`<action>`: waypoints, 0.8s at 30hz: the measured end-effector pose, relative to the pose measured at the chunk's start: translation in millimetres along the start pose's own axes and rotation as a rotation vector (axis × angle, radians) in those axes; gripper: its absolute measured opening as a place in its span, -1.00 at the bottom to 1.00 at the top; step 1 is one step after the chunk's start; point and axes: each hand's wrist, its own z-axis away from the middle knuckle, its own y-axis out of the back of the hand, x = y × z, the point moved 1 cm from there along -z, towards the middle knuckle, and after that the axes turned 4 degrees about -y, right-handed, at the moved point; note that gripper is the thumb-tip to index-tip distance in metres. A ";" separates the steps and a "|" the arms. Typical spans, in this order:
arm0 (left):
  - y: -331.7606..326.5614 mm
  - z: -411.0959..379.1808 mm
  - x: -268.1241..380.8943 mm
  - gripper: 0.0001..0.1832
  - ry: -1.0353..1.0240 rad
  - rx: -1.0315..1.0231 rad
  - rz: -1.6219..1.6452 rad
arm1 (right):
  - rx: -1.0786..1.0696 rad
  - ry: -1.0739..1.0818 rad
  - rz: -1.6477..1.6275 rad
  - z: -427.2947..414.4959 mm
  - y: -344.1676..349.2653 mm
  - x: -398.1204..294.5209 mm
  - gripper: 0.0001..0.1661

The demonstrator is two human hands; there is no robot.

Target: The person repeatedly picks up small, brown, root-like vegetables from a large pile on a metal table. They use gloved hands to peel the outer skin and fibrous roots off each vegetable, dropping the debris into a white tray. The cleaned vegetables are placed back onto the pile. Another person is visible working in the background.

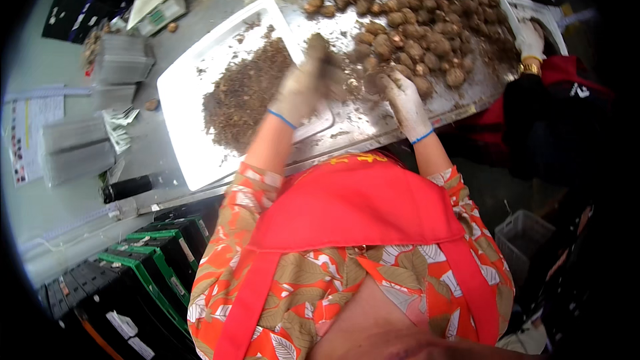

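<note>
My left hand (302,85), in a white glove with a blue cuff, is blurred over the right rim of a white plastic tray (177,85). Its fingers look brown with soil, and I cannot tell whether they hold anything. Brown fibrous scraps (245,92) lie heaped in the tray. My right hand (406,102), gloved the same way, has its thumb and fingers around a brown taro corm (374,82), partly hidden by the fingers. Just beyond it, a large pile of taro corms (415,25) covers the metal table (357,122).
At right, a co-worker's gloved hand (530,40) is at another white tray (507,7). A weighing scale (160,2), clear plastic containers (122,57) and a black cylinder (127,189) stand to the left. Black and green crates (162,260) sit below the table's edge.
</note>
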 end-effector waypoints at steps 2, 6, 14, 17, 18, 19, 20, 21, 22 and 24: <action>28.6 -24.0 41.2 -0.31 -0.082 0.045 -0.042 | 0.006 -0.099 0.156 9.4 10.0 -11.1 -0.65; 27.2 -48.8 137.7 -0.35 -0.190 0.381 0.066 | 0.095 -0.035 0.319 19.0 31.2 -3.7 -0.68; 31.7 -50.2 88.8 -0.68 -0.204 -0.015 -0.037 | 0.601 0.135 0.810 10.0 96.6 -14.1 -0.60; -20.1 -9.4 47.7 -0.60 -0.067 -0.144 -0.143 | 0.495 0.316 1.074 3.2 82.4 -18.6 -0.58; -23.3 -8.0 28.7 -0.62 -0.012 -0.183 -0.196 | 0.391 0.253 1.217 -3.5 77.7 -14.1 -0.56; -34.0 -0.2 19.1 -0.65 0.035 -0.254 -0.254 | 0.344 0.278 1.351 -10.0 67.7 -11.6 -0.48; -34.6 1.6 0.9 -0.68 0.070 -0.314 -0.194 | 0.343 0.249 1.471 -13.4 57.9 -12.0 -0.43; -33.7 4.2 -14.7 -0.71 0.101 -0.369 -0.135 | 0.338 0.223 1.588 -15.7 51.0 -12.7 -0.37; -38.1 7.5 -16.2 -0.72 0.042 -0.364 -0.319 | 0.341 0.227 1.593 -18.7 53.8 -8.9 -0.34; -47.4 20.8 -12.6 -0.74 0.008 -0.307 -0.589 | 0.336 0.238 1.602 -23.5 65.1 3.9 -0.29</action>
